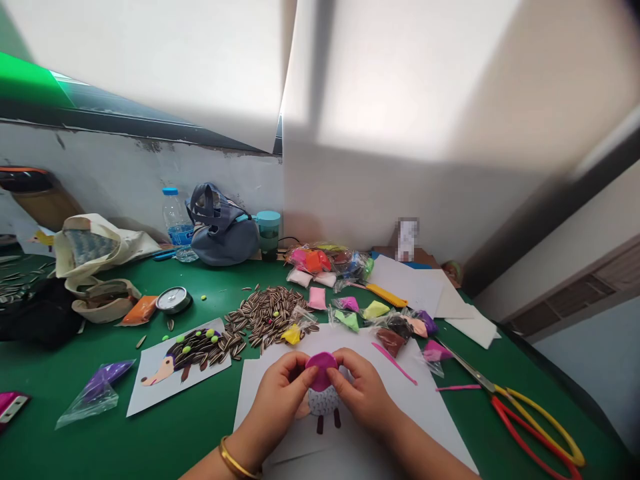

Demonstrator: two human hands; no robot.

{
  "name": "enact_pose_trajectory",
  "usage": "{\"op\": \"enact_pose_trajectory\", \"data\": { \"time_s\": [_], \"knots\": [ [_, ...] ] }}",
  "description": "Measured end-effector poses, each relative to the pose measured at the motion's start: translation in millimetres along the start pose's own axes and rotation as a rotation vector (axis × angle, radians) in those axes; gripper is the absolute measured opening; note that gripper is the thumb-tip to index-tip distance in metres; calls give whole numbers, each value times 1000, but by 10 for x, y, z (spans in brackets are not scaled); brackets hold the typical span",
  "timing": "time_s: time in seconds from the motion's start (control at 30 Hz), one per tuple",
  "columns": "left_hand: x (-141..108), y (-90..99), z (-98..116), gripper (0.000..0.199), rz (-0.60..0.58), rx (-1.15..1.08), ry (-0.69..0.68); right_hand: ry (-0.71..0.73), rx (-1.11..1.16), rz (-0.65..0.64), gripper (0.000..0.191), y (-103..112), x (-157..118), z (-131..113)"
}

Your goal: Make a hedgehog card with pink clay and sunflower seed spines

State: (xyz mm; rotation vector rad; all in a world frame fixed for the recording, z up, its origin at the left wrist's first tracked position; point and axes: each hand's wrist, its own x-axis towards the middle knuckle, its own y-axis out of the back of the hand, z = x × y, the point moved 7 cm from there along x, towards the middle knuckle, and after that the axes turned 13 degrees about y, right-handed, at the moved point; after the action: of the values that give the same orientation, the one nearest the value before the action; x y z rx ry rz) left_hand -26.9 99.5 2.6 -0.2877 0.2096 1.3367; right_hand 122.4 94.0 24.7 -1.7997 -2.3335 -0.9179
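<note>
My left hand (283,390) and my right hand (361,390) pinch a flat, round piece of magenta modelling clay (323,368) from its two sides. They hold it above white paper (415,427). Partly covered below the clay is a picture of an animal (324,402) with a patterned grey body, two dark legs and a pale head by my left fingers. A thin pink clay strip (395,364) lies on the paper to the right of my right hand. Left of my hands rests a card with a hedgehog (195,357) made of seeds and green clay dots.
Behind my hands is a pile of sunflower seeds (270,310), with clay packets (345,320) around it. Large scissors (520,407) lie at the right. A round tin (173,300), a blue bag (225,230), a water bottle (175,223) and a cup (269,233) stand farther back.
</note>
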Motion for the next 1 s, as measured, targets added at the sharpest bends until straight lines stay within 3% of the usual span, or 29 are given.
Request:
{"op": "enact_pose_trajectory", "data": {
  "time_s": [0.57,1.0],
  "knots": [
    [5,47,23,36,47,-23,-4,-40,50,-24,20,-17,5,16],
    [-5,49,22,38,61,-2,-13,-23,-60,-68,15,-54,2,-17]
  ]
}}
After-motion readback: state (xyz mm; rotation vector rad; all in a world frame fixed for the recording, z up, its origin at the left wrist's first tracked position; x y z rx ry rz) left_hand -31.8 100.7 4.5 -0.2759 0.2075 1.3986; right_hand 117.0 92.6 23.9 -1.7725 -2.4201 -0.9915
